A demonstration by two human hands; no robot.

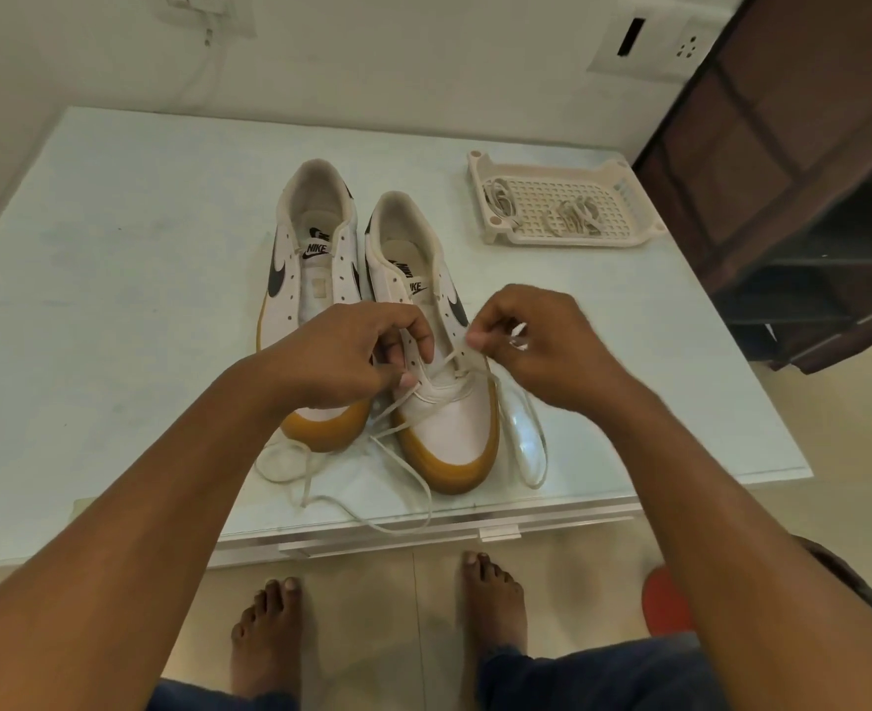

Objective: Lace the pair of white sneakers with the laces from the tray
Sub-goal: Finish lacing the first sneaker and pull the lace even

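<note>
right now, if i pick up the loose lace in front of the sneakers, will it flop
Probably floppy: the lace lies in slack curves on the table. Likely light, being thin. It may tug the sneaker, being threaded through its eyelets.

Left grip [352, 351], right grip [536, 346] each pinching lace [447, 357].

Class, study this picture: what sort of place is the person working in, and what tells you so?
Probably a room in a home: a wall socket beside dark wooden furniture, a glass-topped table against the wall, and the person's bare feet on a tiled floor.
</note>
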